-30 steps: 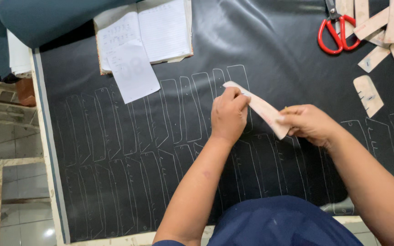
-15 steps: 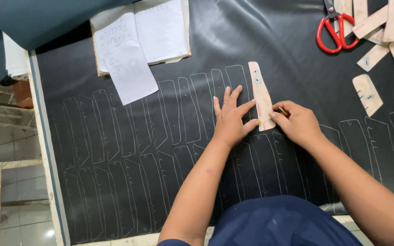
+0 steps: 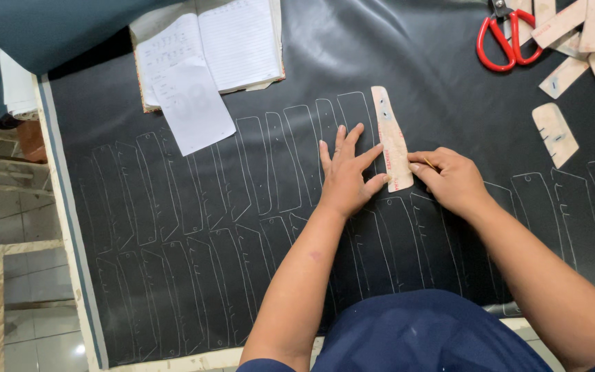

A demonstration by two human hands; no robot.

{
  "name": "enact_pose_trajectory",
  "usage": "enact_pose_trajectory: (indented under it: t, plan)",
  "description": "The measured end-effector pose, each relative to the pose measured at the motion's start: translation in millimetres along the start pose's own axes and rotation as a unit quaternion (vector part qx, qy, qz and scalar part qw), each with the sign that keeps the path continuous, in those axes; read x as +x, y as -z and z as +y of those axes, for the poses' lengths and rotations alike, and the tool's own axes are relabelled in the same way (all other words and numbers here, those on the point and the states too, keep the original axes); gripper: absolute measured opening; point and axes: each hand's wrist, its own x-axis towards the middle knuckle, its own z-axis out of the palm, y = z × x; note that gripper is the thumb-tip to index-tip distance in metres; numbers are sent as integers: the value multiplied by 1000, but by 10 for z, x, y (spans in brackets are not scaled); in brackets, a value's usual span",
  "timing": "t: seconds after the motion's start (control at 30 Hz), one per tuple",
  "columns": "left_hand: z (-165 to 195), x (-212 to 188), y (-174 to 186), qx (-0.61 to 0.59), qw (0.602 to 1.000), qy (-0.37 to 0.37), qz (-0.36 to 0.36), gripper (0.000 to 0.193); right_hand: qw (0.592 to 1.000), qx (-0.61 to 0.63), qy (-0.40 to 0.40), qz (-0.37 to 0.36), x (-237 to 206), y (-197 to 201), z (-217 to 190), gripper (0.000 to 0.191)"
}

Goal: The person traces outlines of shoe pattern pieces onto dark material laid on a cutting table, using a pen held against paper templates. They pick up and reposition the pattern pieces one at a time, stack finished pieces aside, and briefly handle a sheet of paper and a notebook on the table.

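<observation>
The black sheet point(image 3: 408, 62) on the table is already crowded with traced outlines: two long rows run off to the left, with more of them to the right of the person's arms. The strip beside the last outline of the upper row is where the work now stands, and bare sheet remains above and to the right of it. The cardboard pattern point(image 3: 391, 138) lies flat there, just right of the last drawn shape. The left hand point(image 3: 348, 172) is spread open, fingers pressing the pattern's left edge. The right hand point(image 3: 452, 180) is closed on a thin pencil-like marker point(image 3: 428, 162) at the pattern's lower right edge. A second ago the pattern was lifted and tilted between both hands; half a second ago it was down, and little has shifted since.
</observation>
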Motion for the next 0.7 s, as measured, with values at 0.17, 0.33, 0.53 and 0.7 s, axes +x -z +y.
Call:
enact_pose_trajectory:
  t: [0.17,0.33,0.53,0.7]
  plan:
    - [16,22,16,-3,1000,6,-8,60,1000,-7,12,0,7,8,27,28]
    - [38,16,34,-10,1000,10,-13,58,999,-27,29,11,2,2,56,28]
    - [36,8,31,-7,1000,4,-12,58,998,-37,55,22,-13,-3,71,32]
    - [13,4,9,-2,1000,2,-13,58,998,-50,42,23,-22,-17,82,35]
